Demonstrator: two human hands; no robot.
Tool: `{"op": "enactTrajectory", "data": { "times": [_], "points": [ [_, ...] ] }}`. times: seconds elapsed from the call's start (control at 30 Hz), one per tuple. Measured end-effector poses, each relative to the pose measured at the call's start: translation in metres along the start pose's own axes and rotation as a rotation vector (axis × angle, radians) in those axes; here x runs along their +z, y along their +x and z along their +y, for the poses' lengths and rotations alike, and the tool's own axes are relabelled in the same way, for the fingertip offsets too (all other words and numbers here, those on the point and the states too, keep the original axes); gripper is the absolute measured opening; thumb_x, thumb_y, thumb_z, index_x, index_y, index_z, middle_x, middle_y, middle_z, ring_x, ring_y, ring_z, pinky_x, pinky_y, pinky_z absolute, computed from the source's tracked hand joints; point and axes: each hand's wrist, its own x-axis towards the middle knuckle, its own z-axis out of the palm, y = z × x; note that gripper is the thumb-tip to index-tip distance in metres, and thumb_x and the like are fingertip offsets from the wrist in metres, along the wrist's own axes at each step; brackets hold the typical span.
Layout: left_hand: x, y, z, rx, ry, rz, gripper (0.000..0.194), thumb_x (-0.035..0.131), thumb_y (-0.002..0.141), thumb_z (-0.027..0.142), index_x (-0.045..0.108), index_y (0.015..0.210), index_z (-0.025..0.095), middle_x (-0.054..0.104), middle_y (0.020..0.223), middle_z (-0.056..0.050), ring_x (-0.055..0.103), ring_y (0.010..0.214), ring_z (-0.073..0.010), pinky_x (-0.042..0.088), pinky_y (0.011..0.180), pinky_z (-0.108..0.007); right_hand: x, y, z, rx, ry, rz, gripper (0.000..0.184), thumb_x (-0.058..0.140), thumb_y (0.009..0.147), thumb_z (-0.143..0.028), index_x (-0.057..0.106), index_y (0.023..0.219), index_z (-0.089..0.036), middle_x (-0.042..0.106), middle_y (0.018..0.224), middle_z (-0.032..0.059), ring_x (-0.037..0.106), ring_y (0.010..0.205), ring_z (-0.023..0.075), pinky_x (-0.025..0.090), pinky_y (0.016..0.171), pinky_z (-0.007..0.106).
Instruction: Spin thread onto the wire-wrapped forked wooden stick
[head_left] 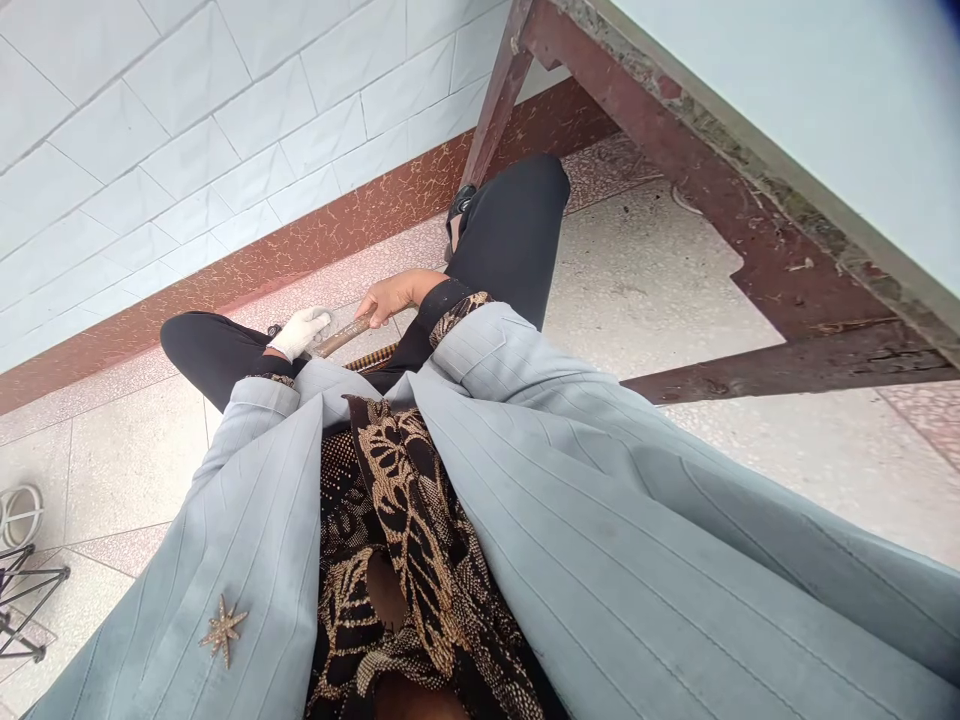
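Low between my bent knees, both hands are close together. My right hand point(394, 297) is bare, its fingers wrapped round one end of a brown stick-like piece point(345, 337). The stick slants down to the left, its other end beside my left hand point(300, 331), which wears a white glove. The gloved fingers look pressed together; what they hold, if anything, is hidden. Just below the stick shows part of a striped yellow-and-brown thing point(371, 358), mostly covered by my clothes.
To the right stands a table with a pale top point(840, 100) and a dark red wooden frame point(675, 130), one leg close to my right knee. A white tiled wall point(225, 100) rises ahead. A black metal folding frame point(30, 600) and a pale round object point(21, 515) are at the far left.
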Motion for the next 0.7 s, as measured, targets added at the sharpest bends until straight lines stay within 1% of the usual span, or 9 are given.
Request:
{"op": "enactTrajectory", "data": {
  "times": [0.1,0.17,0.23,0.33,0.4,0.47,0.53,0.63,0.7],
  "points": [
    [0.001,-0.004,0.002,0.007,-0.102,-0.077,0.025,0.075,0.092,0.039,0.067,0.094,0.015,0.065,0.075,-0.001,0.056,0.065,-0.0123,0.047,0.066,-0.026,-0.005,-0.011,-0.003,-0.204,0.234,0.007,0.054,0.082,0.087,-0.024,0.077,0.14,-0.02,0.079,0.094,0.0022,0.069,0.084,0.0162,0.052,0.086,0.027],
    [0.003,-0.007,0.005,0.019,-0.144,-0.125,0.026,0.072,0.094,0.042,0.067,0.093,0.016,0.066,0.076,-0.002,0.058,0.065,-0.0124,0.048,0.066,-0.025,-0.005,-0.012,-0.006,-0.307,0.375,0.105,0.053,0.079,0.089,-0.025,0.075,0.141,-0.019,0.078,0.094,0.003,0.067,0.083,0.016,0.053,0.085,0.027],
    [0.006,-0.011,0.009,0.006,-0.136,-0.18,0.029,0.071,0.095,0.045,0.068,0.09,0.017,0.064,0.073,-0.002,0.059,0.065,-0.0126,0.048,0.066,-0.025,-0.002,-0.009,-0.009,-0.343,0.499,0.271,0.05,0.073,0.093,-0.022,0.073,0.143,-0.017,0.075,0.091,0.003,0.063,0.079,0.0153,0.053,0.081,0.026],
    [0.01,-0.014,0.012,-0.056,-0.088,-0.258,0.028,0.074,0.094,0.043,0.068,0.088,0.016,0.061,0.066,0.0,0.055,0.06,-0.0116,0.044,0.06,-0.024,0.004,-0.002,-0.013,-0.232,0.509,0.522,0.051,0.062,0.097,-0.015,0.069,0.147,-0.016,0.072,0.089,0.0032,0.06,0.077,0.0148,0.051,0.076,0.025],
    [0.012,-0.014,0.013,-0.091,-0.052,-0.279,0.024,0.071,0.095,0.039,0.069,0.089,0.016,0.059,0.063,0.001,0.051,0.055,-0.0108,0.04,0.056,-0.023,0.006,0.001,-0.014,-0.059,0.315,0.612,0.048,0.06,0.098,-0.016,0.071,0.145,-0.016,0.074,0.095,0.0048,0.063,0.081,0.0164,0.049,0.076,0.026],
    [0.012,-0.014,0.014,-0.098,-0.008,-0.293,0.02,0.066,0.097,0.034,0.07,0.09,0.016,0.059,0.062,0.001,0.05,0.053,-0.0105,0.038,0.055,-0.023,0.006,0.003,-0.014,0.122,0.034,0.603,0.042,0.063,0.099,-0.022,0.075,0.139,-0.017,0.076,0.104,0.0074,0.068,0.091,0.0207,0.048,0.079,0.029],
    [0.013,-0.015,0.016,-0.087,0.046,-0.314,0.017,0.063,0.097,0.03,0.071,0.09,0.016,0.059,0.062,0.001,0.048,0.052,-0.0104,0.036,0.054,-0.024,0.007,0.004,-0.012,0.225,-0.162,0.546,0.037,0.065,0.1,-0.027,0.079,0.132,-0.018,0.077,0.113,0.0109,0.07,0.103,0.0262,0.048,0.082,0.031],
    [0.013,-0.016,0.018,-0.054,0.147,-0.321,0.014,0.062,0.094,0.024,0.072,0.088,0.016,0.056,0.06,0.002,0.047,0.053,-0.0112,0.036,0.056,-0.024,0.009,0.007,-0.007,0.255,-0.236,0.464,0.033,0.07,0.096,-0.025,0.082,0.126,-0.018,0.077,0.121,0.016,0.071,0.114,0.0319,0.048,0.088,0.036],
    [0.014,-0.015,0.018,-0.021,0.228,-0.29,0.015,0.06,0.092,0.02,0.073,0.085,0.017,0.054,0.058,0.003,0.046,0.054,-0.012,0.037,0.058,-0.025,0.012,0.011,-0.001,0.25,-0.264,0.399,0.03,0.076,0.09,-0.019,0.085,0.118,-0.018,0.079,0.12,0.0171,0.071,0.115,0.034,0.048,0.09,0.038]
  ]
}}
